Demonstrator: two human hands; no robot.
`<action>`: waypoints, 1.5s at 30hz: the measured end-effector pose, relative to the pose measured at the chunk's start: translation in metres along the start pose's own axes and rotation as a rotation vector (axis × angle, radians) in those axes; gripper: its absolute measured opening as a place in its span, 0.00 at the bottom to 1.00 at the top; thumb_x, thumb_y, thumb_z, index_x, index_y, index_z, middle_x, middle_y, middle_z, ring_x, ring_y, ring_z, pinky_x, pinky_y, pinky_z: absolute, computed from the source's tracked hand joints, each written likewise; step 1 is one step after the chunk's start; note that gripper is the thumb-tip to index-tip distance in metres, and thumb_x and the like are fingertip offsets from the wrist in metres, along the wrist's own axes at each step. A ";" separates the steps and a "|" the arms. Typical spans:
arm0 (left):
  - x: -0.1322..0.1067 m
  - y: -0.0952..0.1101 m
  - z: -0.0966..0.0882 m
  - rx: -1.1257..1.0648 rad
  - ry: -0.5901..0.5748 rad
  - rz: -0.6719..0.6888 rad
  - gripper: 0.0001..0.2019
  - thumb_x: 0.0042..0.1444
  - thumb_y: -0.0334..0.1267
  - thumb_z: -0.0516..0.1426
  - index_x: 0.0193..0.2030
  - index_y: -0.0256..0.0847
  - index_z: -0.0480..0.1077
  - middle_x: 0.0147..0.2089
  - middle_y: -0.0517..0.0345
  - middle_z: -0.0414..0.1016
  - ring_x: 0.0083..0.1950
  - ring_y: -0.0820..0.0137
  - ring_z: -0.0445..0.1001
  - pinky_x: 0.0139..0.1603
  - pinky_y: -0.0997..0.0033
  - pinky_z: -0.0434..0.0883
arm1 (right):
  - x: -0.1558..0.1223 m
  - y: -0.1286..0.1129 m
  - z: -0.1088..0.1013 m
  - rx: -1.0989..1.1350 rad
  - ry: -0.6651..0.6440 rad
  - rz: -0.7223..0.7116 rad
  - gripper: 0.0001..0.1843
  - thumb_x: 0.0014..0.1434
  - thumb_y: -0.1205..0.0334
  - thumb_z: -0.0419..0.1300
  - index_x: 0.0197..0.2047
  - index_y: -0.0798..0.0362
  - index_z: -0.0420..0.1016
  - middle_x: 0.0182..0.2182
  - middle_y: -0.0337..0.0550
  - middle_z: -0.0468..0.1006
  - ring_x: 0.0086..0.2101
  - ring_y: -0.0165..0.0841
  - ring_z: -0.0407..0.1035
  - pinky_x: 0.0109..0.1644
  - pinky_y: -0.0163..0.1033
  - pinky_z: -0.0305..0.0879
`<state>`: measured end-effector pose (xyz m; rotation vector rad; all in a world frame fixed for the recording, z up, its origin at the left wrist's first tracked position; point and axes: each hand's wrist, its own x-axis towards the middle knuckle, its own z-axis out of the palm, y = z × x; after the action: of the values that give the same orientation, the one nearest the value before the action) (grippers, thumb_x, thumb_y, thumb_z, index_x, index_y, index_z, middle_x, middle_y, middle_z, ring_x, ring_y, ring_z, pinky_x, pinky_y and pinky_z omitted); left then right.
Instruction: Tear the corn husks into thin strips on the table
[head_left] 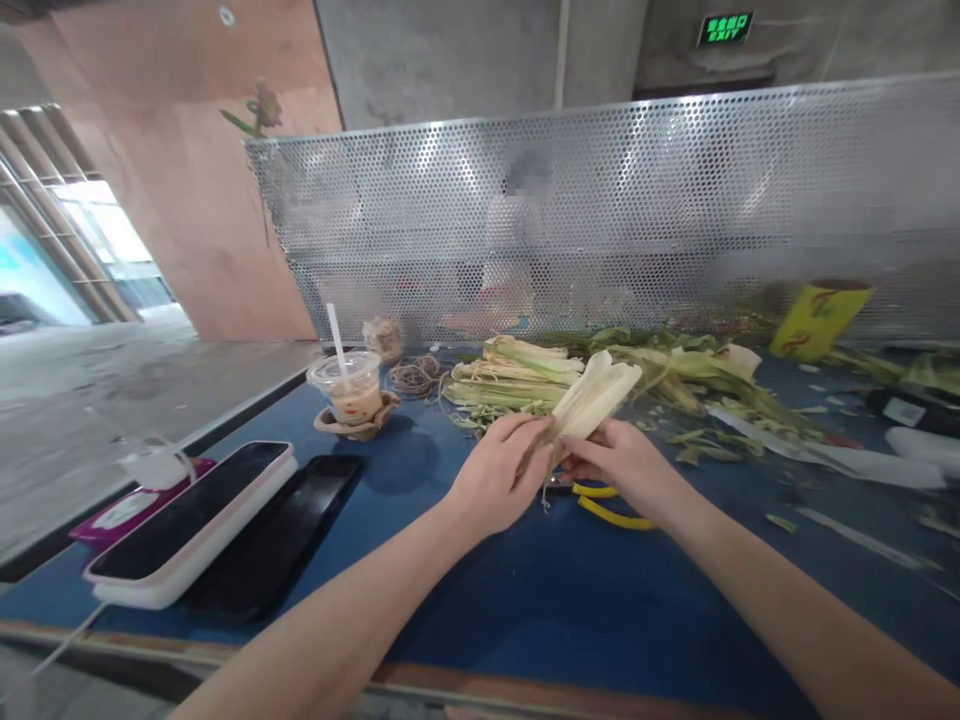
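Both of my hands are closed on a pale bundle of corn husk, above the middle of the blue table. My left hand wraps round its lower left side. The fingers of my right hand pinch its base from the right, with the fanned end pointing up and away. Under my right hand lies a tool with yellow handles, its head mostly hidden. Just behind my hands is a pile of green and cream husks.
A cup with a straw stands in a holder at the left. Closer lie a pink-rimmed phone, a black slab and a purple box. Twine is behind. Leaves and a yellow roll are right; a perforated screen borders the table.
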<state>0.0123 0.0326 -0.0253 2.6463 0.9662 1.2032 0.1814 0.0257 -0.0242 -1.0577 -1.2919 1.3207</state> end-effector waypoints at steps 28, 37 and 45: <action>0.002 0.002 0.002 0.044 0.216 0.042 0.11 0.49 0.40 0.58 0.36 0.36 0.73 0.35 0.52 0.77 0.38 0.67 0.73 0.45 0.64 0.70 | 0.001 -0.003 -0.008 -0.006 -0.119 -0.065 0.17 0.44 0.58 0.65 0.38 0.56 0.75 0.29 0.42 0.79 0.28 0.30 0.72 0.34 0.37 0.71; -0.003 0.007 0.010 0.002 0.144 -0.048 0.07 0.52 0.33 0.55 0.38 0.38 0.72 0.37 0.54 0.76 0.39 0.70 0.74 0.41 0.72 0.72 | 0.000 -0.010 -0.002 0.134 0.050 0.052 0.19 0.50 0.49 0.58 0.25 0.59 0.71 0.16 0.43 0.73 0.16 0.29 0.66 0.15 0.32 0.63; -0.002 0.005 0.007 0.247 0.097 0.199 0.10 0.56 0.32 0.50 0.42 0.39 0.71 0.38 0.53 0.76 0.38 0.69 0.73 0.42 0.66 0.71 | -0.004 -0.013 -0.002 0.175 0.138 0.086 0.11 0.54 0.58 0.55 0.29 0.58 0.71 0.19 0.44 0.74 0.20 0.30 0.70 0.24 0.35 0.69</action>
<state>0.0190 0.0291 -0.0297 2.9625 0.9395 1.3430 0.1844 0.0215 -0.0120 -1.0704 -1.0194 1.3737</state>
